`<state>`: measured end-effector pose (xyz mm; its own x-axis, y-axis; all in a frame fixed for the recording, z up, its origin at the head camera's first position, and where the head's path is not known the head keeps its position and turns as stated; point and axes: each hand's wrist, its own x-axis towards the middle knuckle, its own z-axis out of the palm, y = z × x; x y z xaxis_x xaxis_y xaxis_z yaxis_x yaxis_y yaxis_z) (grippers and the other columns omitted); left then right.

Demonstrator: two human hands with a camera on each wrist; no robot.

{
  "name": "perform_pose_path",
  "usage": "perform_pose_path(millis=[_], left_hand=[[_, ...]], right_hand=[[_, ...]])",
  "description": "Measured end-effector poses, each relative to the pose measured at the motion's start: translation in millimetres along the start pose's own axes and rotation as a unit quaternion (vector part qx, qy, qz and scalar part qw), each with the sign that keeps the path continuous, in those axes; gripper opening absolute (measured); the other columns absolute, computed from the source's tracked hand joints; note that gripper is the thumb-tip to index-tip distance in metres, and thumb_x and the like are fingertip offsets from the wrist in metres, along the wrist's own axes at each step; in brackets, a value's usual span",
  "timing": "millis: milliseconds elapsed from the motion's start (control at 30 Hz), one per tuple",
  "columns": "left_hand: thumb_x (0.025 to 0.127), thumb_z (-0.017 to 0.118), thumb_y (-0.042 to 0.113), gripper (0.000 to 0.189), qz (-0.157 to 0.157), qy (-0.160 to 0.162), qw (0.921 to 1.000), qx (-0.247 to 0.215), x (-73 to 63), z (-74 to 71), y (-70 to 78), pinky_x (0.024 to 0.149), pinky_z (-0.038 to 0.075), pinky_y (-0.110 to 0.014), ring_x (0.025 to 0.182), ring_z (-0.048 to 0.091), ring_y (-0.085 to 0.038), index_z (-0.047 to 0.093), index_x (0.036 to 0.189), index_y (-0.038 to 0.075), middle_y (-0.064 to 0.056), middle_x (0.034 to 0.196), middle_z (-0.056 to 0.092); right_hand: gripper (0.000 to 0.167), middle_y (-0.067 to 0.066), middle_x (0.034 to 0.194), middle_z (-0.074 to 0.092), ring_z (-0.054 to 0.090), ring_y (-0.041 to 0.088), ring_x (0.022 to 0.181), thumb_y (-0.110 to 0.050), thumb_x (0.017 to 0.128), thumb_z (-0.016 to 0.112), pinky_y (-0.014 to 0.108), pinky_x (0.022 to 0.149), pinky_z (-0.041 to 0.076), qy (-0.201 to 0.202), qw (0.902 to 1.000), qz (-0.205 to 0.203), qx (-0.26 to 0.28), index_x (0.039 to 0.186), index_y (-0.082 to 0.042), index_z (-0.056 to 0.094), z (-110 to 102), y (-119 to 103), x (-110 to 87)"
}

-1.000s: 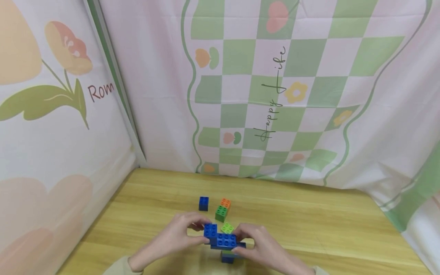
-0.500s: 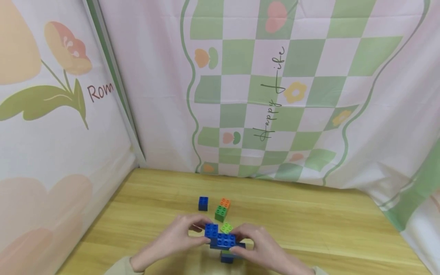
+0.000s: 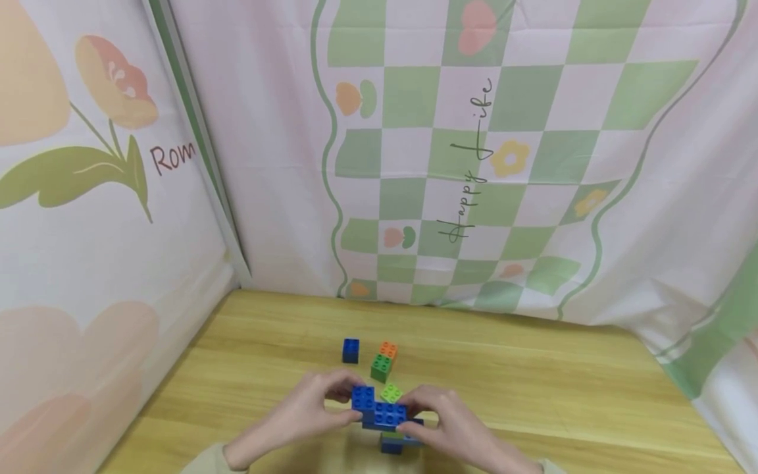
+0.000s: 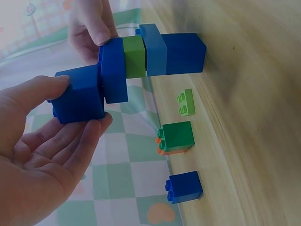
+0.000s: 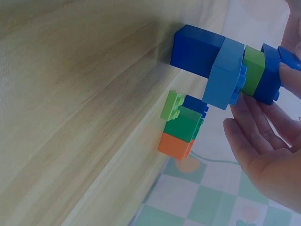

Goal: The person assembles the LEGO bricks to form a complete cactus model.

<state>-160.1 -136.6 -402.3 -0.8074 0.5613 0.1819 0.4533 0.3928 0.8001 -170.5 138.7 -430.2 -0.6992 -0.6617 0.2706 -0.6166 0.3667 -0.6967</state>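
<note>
A stack of toy building bricks stands on the table. From the bottom it has a dark blue brick [image 4: 186, 54], a lighter blue brick [image 5: 223, 75], a lime green brick [image 4: 134, 57] and a long dark blue brick [image 3: 391, 415]. My left hand [image 3: 304, 405] pinches a square blue brick [image 4: 77, 96] between thumb and fingers. That brick sits at the left end of the long one, its studs higher; whether the two are joined is unclear. On the other side my right hand [image 3: 447, 421] grips the long blue brick, thumb in front and fingers behind.
Behind the stack a flat lime brick [image 3: 391, 393] lies on the wooden table [image 3: 533, 382]. Farther back are a green brick [image 3: 381, 367], an orange brick [image 3: 388, 349] beside it and a blue brick [image 3: 351, 351]. Printed curtains [image 3: 284, 164] border the table at the back and left.
</note>
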Motion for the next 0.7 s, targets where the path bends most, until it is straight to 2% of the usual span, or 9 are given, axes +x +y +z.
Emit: perform_pose_path(millis=[167, 333, 700], left_hand=[[0.086, 0.076, 0.017, 0.030, 0.001, 0.001, 0.9998, -0.018, 0.7, 0.8, -3.5, 0.085, 0.060, -0.023, 0.095, 0.071, -0.009, 0.066, 0.114, 0.011, -0.009, 0.112, 0.073], [0.086, 0.076, 0.018, 0.031, -0.013, -0.004, 0.9996, -0.027, 0.7, -0.7, -3.7, 0.086, 0.060, -0.024, 0.096, 0.071, -0.010, 0.066, 0.115, 0.011, -0.010, 0.113, 0.073], [0.085, 0.077, 0.016, 0.033, -0.024, -0.003, 0.9996, -0.012, 0.8, -1.6, -0.7, 0.086, 0.061, -0.027, 0.096, 0.071, -0.010, 0.067, 0.115, 0.009, -0.010, 0.112, 0.073]], right_hand=[[0.029, 0.002, 0.102, 0.074, 0.068, 0.000, 0.090, -0.034, 0.093, 0.068, 0.030, 0.079, 0.063, 0.002, 1.0000, 0.005, 0.003, 0.110, -0.011, 0.070, -0.8, 0.5, 0.0], [0.029, 0.004, 0.101, 0.074, 0.069, 0.002, 0.089, -0.033, 0.092, 0.069, 0.030, 0.079, 0.063, 0.003, 0.9999, 0.007, 0.013, 0.109, -0.010, 0.070, -0.3, 1.2, 0.0], [0.029, 0.005, 0.102, 0.074, 0.069, 0.003, 0.089, -0.033, 0.091, 0.070, 0.027, 0.079, 0.062, -0.003, 0.9994, 0.021, 0.027, 0.109, -0.010, 0.070, -0.7, 0.8, 0.2]])
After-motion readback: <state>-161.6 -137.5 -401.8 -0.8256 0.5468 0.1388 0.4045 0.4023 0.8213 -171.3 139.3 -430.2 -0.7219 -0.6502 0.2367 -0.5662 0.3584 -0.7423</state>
